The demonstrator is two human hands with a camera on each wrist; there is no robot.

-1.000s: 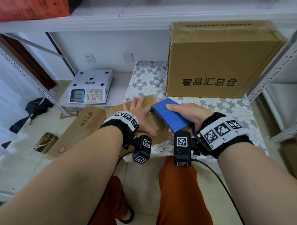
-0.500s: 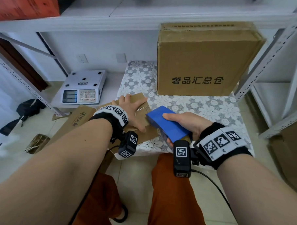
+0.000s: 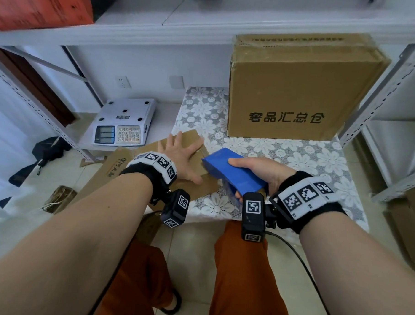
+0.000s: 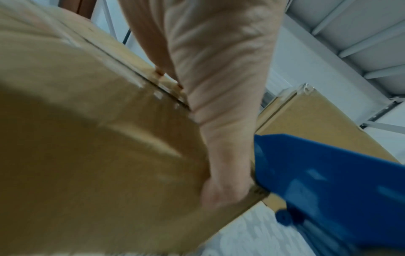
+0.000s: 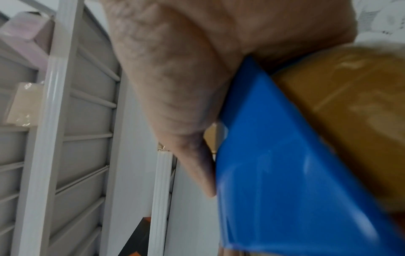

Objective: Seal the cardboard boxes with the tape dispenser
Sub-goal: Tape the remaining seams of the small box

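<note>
A small flat cardboard box (image 3: 193,142) lies at the near left corner of the flowered table (image 3: 297,156). My left hand (image 3: 181,153) presses flat on its top with straight, spread fingers; the left wrist view shows the box (image 4: 87,138) under the hand (image 4: 219,86). My right hand (image 3: 260,171) grips the blue tape dispenser (image 3: 232,174), held at the box's right edge. In the right wrist view the dispenser (image 5: 285,173) carries a brown tape roll (image 5: 350,112). A large brown cardboard box (image 3: 297,89) stands at the back of the table.
A white weighing scale (image 3: 123,122) sits on a low shelf to the left. Flattened cardboard (image 3: 111,169) lies on the floor beside the table. Metal shelf posts (image 3: 375,93) rise on the right, a red box (image 3: 39,4) rests on the upper shelf.
The right hand has drawn the tape dispenser a little toward me along the small box. The left hand stays pressed on the box. The head view shifted slightly.
</note>
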